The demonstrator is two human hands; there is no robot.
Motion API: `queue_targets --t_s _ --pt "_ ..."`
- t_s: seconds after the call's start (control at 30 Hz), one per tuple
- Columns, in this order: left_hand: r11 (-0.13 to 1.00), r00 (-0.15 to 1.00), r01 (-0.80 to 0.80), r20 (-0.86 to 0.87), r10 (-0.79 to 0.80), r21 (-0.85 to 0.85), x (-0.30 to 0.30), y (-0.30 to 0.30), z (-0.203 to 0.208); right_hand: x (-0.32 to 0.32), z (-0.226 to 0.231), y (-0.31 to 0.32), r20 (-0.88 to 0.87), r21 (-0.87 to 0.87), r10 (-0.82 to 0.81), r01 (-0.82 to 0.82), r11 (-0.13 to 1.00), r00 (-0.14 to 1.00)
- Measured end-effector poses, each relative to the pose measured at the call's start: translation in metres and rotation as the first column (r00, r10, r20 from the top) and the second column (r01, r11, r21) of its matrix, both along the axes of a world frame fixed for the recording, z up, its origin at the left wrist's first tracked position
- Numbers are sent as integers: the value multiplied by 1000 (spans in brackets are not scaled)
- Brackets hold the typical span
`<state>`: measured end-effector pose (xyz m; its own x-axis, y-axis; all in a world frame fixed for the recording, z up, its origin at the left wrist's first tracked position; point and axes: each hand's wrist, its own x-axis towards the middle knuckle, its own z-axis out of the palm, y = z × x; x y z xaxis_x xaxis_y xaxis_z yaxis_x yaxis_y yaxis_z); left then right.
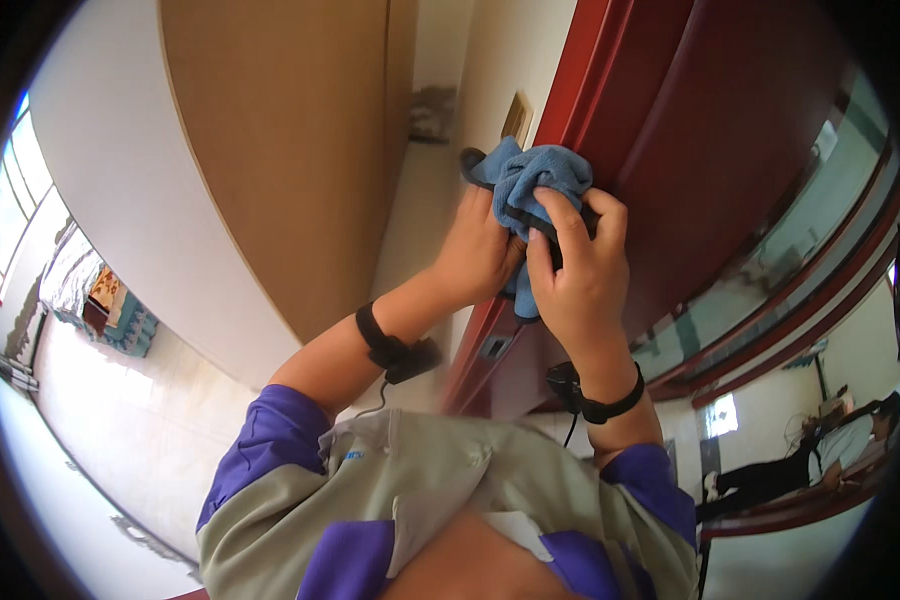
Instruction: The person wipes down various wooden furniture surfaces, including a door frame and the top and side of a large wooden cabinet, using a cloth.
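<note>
Both hands grip a blue microfibre cloth (526, 185) against the dark red door (730, 150): left hand (478, 250) closed at seven o'clock, right hand (578, 270) clenched at five o'clock.

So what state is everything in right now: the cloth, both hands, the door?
blue cloth: bunched up, pressed against the door's edge
left hand: closed on the cloth from the left side
right hand: gripping the cloth, fingers curled over it
dark red door: open, its edge facing the hands
latch plate: set in the door edge, uncovered
black wristbands: strapped on, one on each wrist
</note>
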<state>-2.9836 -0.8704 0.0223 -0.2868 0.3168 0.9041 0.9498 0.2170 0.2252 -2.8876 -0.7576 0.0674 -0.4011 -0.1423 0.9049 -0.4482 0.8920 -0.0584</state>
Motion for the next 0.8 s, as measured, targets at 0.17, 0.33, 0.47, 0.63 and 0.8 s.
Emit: queue_targets --t_s 0.17,0.33,0.47,0.63,0.8 --pt "991 981 7 -191 19 137 2 12 74 -4 59 20 -356 153 -23 83 985 934" --pt "947 966 83 -260 1 310 -9 28 154 -9 129 27 -586 201 -72 231 952 807" --pt "924 970 64 -241 32 378 -28 34 218 -17 172 23 -604 148 -133 274 950 786" --pt "917 941 -41 -292 168 397 -32 40 220 -21 180 29 -605 123 -189 325 938 774" --pt "919 928 -223 -217 301 324 -19 41 142 -10 131 31 -406 169 -174 261 950 897"
